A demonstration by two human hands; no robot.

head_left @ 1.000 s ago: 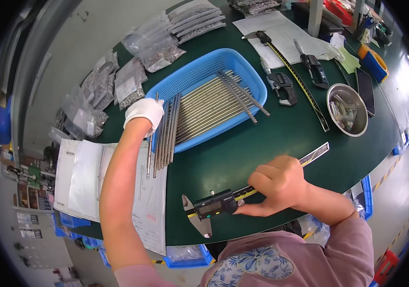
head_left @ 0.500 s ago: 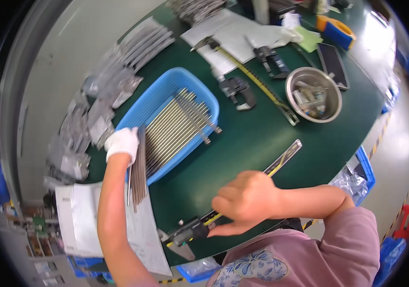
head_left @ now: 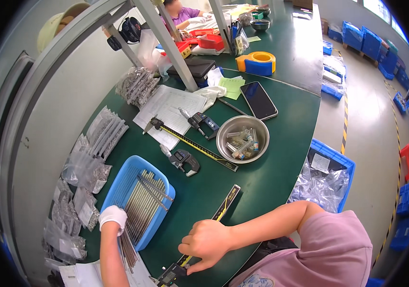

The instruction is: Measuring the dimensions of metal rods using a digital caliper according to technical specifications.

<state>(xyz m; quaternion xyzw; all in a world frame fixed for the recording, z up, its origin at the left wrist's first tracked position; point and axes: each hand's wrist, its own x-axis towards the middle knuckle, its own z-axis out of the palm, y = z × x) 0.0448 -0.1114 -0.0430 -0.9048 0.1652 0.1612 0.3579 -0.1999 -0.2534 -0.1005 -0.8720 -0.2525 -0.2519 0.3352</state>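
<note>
my left hand (head_left: pixel 113 216), in a white glove, is closed around a bundle of thin metal rods (head_left: pixel 128 248) right at the near lip of the blue tray (head_left: pixel 123 189), so the rest of the rods are within easy reach. going right, my bare right hand (head_left: pixel 206 242) is curled over the digital caliper (head_left: pixel 199 237), fingers wrapped on its beam, pinning it flat to the green table (head_left: pixel 262 182). further right and far sit a metal bowl (head_left: pixel 242 139) of small parts and a phone (head_left: pixel 259 100), parked clear of my working space.
</note>
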